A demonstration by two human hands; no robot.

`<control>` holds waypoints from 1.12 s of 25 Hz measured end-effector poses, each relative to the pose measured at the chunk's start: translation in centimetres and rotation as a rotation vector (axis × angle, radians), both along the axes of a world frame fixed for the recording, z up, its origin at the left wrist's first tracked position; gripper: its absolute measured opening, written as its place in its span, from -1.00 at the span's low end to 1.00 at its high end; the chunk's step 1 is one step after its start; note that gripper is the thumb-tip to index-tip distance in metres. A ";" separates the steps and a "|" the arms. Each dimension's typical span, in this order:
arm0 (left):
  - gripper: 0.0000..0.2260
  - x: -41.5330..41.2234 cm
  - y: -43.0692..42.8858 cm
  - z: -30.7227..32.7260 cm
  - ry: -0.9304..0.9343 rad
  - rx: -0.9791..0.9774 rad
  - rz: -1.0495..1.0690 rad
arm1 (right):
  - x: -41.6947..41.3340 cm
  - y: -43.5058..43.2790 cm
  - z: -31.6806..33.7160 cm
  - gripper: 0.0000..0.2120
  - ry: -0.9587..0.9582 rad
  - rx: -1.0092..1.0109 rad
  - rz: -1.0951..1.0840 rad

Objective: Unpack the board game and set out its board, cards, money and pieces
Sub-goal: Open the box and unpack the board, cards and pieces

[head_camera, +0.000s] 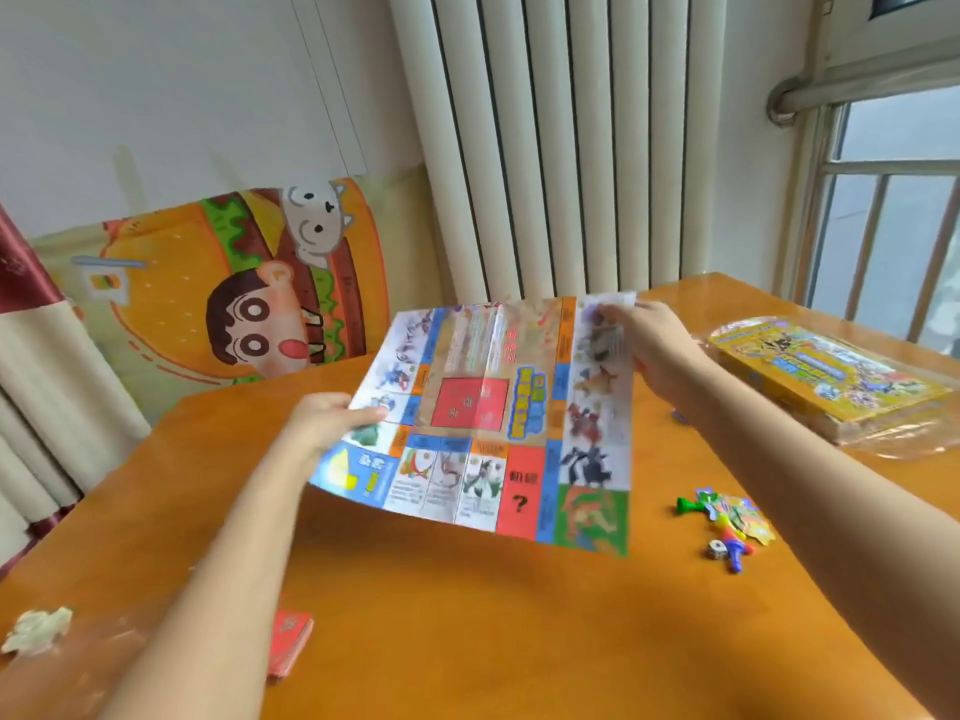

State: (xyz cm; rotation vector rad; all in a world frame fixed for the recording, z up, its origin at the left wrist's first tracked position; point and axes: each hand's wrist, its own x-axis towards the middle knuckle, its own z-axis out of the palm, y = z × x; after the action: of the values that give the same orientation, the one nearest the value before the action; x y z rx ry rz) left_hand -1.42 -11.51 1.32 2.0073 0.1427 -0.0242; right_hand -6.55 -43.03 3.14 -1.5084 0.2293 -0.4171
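The paper game board (483,423) is unfolded and held above the orange table (467,615), tilted toward me. My left hand (324,420) grips its left edge. My right hand (649,350) pinches its far right corner. A red stack of cards (288,641) lies near the front left, partly behind my left forearm. Coloured plastic pieces, card figures and a white die (727,522) sit in a small heap to the right of the board. The yellow game box (826,381) lies in clear plastic wrap at the far right.
A crumpled scrap of paper (36,631) lies at the table's front left corner. A chair with a cartoon burger cushion (234,293) stands behind the table. A white radiator (561,148) and a window (893,226) are beyond the far edge.
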 end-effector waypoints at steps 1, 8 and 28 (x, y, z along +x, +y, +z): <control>-0.81 1.2 0.5 0.4 -0.116 0.123 0.057 | 0.2 -0.1 -1.3 -0.91 0.042 -0.048 -0.007; -0.80 1.3 -4.9 -1.0 -0.460 0.512 -0.045 | 1.3 2.7 -7.1 -0.82 0.169 0.152 0.048; -0.02 -2.7 -4.9 -10.5 0.181 0.970 -0.517 | -2.2 -1.4 -7.1 -0.63 0.241 -0.771 0.090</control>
State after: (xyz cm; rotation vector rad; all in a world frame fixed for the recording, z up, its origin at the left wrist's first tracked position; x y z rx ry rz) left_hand -4.13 -16.36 -9.16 2.9546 -0.3186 -0.5586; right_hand -8.72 -44.38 -4.01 -2.3233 0.1965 -0.2557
